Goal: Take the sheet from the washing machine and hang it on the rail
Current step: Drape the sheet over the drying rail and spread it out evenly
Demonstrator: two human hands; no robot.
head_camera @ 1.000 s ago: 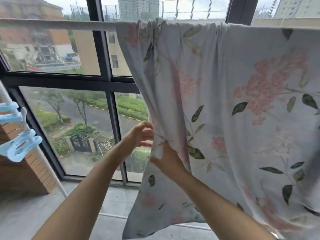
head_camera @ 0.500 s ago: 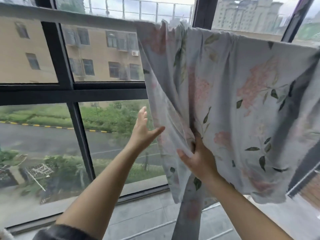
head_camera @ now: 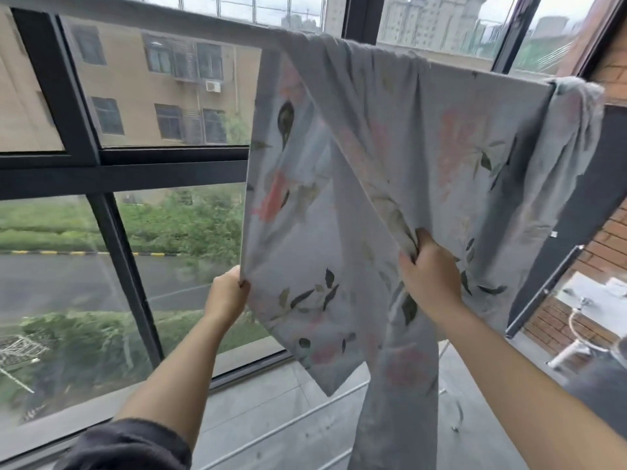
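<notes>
A pale grey sheet [head_camera: 407,157] printed with pink flowers and green leaves hangs over a grey rail [head_camera: 169,27] that runs across the top of the window. My left hand [head_camera: 225,296] grips the sheet's left edge low down. My right hand [head_camera: 429,273] grips a bunched fold near the middle. Between the two hands the cloth is stretched fairly flat. A bunched end [head_camera: 576,113] droops over the rail at the right, and a long tail [head_camera: 397,418] hangs down below my right hand.
Black window frames [head_camera: 122,266] stand just behind the rail, with buildings and a road outside. A brick wall [head_camera: 607,245] and a dark panel [head_camera: 576,232] close the right side. Thin rails [head_camera: 281,425] run low above the grey tiled floor.
My left hand, which was open beside the sheet, now grips its left edge. My right hand has moved right along the fold. The cloth between them has been spread wider, and my view has swung right.
</notes>
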